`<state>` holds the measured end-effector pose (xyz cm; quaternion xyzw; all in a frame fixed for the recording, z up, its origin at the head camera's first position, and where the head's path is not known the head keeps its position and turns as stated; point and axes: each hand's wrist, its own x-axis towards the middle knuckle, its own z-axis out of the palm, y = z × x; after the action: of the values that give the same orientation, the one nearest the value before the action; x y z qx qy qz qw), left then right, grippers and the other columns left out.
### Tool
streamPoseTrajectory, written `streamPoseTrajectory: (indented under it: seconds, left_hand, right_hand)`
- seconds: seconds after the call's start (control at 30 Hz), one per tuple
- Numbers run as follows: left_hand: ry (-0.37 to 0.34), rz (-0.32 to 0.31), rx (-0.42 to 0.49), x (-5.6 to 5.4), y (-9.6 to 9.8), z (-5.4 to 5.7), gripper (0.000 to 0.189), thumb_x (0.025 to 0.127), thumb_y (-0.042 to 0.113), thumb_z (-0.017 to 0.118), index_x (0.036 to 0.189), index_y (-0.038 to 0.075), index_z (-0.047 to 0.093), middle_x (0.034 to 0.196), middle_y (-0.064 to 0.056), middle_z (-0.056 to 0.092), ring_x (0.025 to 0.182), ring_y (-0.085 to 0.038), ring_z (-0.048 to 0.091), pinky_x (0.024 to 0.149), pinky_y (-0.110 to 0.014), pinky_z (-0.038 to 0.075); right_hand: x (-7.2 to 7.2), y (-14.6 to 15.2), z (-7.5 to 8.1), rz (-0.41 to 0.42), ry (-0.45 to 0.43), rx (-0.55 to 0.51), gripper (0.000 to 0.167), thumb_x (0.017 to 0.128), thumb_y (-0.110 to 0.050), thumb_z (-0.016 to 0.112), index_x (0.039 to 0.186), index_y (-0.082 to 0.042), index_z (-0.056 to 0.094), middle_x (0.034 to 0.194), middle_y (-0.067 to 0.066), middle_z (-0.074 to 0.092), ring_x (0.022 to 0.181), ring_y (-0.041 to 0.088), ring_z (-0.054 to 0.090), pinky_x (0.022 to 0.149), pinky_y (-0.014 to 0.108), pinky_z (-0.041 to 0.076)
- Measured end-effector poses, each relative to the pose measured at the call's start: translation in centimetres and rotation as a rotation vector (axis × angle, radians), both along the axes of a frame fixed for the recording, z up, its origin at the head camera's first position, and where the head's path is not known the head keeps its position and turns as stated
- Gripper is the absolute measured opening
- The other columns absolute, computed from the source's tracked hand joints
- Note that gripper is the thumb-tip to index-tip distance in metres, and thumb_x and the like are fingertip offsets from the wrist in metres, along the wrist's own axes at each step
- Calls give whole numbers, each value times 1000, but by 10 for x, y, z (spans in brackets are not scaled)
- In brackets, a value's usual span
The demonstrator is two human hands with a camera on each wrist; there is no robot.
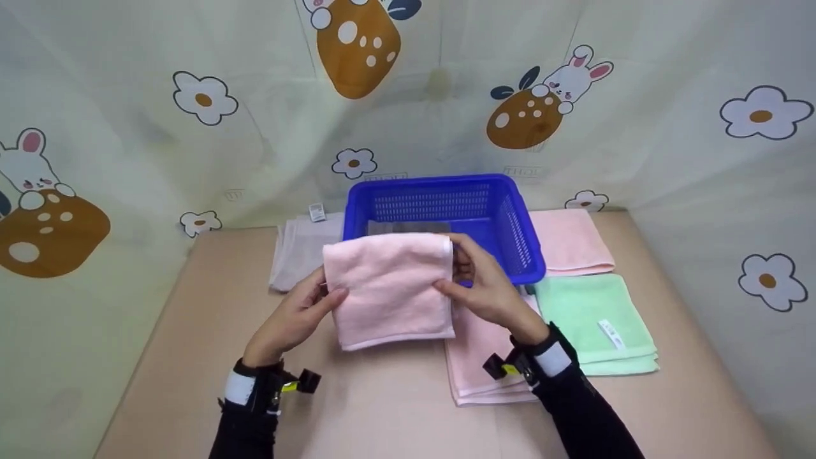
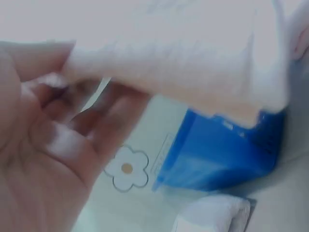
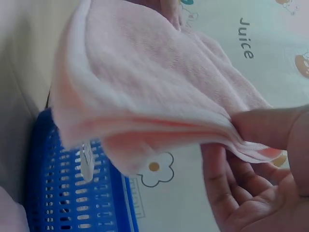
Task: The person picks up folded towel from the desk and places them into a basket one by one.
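Note:
Both hands hold up a folded pink towel (image 1: 390,290) in front of the blue basket. My left hand (image 1: 294,317) pinches its left edge, thumb on the near face and fingers behind. On the other side my right hand (image 1: 488,287) grips the right edge the same way. The right wrist view shows several folded layers of the pink towel (image 3: 145,96) between thumb and fingers, with a white label (image 3: 87,162) hanging beneath. In the left wrist view the towel (image 2: 193,53) looks pale and blurred over the fingers.
Behind the towel stands a blue plastic basket (image 1: 440,182) with something grey (image 1: 408,227) inside. A grey towel (image 1: 306,245) lies to its left. Right of it are a pink towel (image 1: 570,242) and a green towel (image 1: 590,315). Another pink towel (image 1: 481,363) lies partly under the right forearm.

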<state>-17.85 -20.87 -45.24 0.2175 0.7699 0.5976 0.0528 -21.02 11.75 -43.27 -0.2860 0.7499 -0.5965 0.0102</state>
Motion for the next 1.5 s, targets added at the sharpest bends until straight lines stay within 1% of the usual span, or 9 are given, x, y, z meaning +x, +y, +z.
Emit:
streamPoseTrajectory:
  seconds: [0.2, 0.3, 0.4, 0.57, 0.73, 0.97, 1.1, 1.23, 1.5]
  left_hand:
    - [175, 172, 30, -5, 16, 0, 37, 104, 3, 57, 139, -6, 50, 124, -19, 63, 102, -19, 68, 83, -25, 59]
    - [249, 269, 120, -10, 26, 0, 36, 101, -3, 58, 132, -8, 41, 113, -17, 60, 93, -13, 70, 75, -23, 58]
    - [339, 323, 175, -16, 35, -1, 34, 101, -7, 57, 127, -7, 36, 110, -15, 56, 97, -10, 71, 74, -21, 58]
    - [472, 389, 1, -27, 39, -1, 18, 104, -2, 53, 116, 0, 67, 110, -12, 59, 104, -14, 61, 85, -19, 54]
    - [402, 393, -82, -41, 41, 5, 29, 107, 2, 50, 128, 4, 69, 117, -15, 59, 110, -21, 58, 97, -29, 55]
    - [243, 351, -176, -69, 45, 20, 41, 99, 1, 57, 139, 3, 62, 129, -20, 55, 108, -27, 54, 91, -36, 51]
    - [172, 331, -281, -81, 47, 21, 48, 98, 1, 57, 146, 1, 56, 136, -22, 51, 122, -31, 53, 106, -41, 49]
    - [183, 332, -399, -92, 52, 20, 49, 100, -1, 54, 148, -1, 52, 138, -27, 50, 129, -38, 54, 114, -48, 46]
    - [206, 310, -623, -110, 64, 13, 51, 99, -10, 47, 149, -1, 51, 141, -28, 51, 121, -42, 61, 105, -49, 53]
  right_hand:
    - [-3, -1, 2, -83, 5, -62, 51, 89, -1, 77, 135, 6, 56, 112, 19, 72, 94, 16, 67, 80, 25, 58]
    - [-7, -1, 1, -122, 24, -79, 48, 90, -2, 77, 134, 5, 59, 111, 17, 71, 96, 18, 67, 80, 25, 58]
    - [-12, -1, -1, -156, 38, -96, 47, 91, -3, 77, 134, 5, 60, 112, 16, 72, 96, 20, 67, 82, 26, 58]
    - [-26, -3, 0, -190, 39, -97, 45, 92, -3, 76, 133, 6, 61, 113, 18, 72, 97, 22, 68, 83, 26, 59]
    - [-48, -4, 10, -209, 1, -30, 43, 93, -3, 73, 134, 4, 61, 111, 18, 72, 97, 23, 69, 83, 25, 59]
    - [-84, -3, 22, -232, -27, 129, 39, 96, -4, 71, 133, 2, 62, 109, 17, 71, 94, 22, 67, 82, 23, 58]
    - [-99, -2, 20, -240, -37, 233, 34, 95, -4, 72, 127, 3, 63, 106, 16, 70, 90, 20, 65, 79, 22, 56]
    - [-112, -3, 14, -242, -30, 300, 27, 93, -3, 72, 118, 4, 65, 101, 15, 69, 87, 19, 65, 74, 23, 55]
    - [-130, -6, 3, -264, 25, 469, 15, 90, -4, 74, 96, 1, 61, 84, 7, 58, 76, 18, 55, 66, 27, 43]
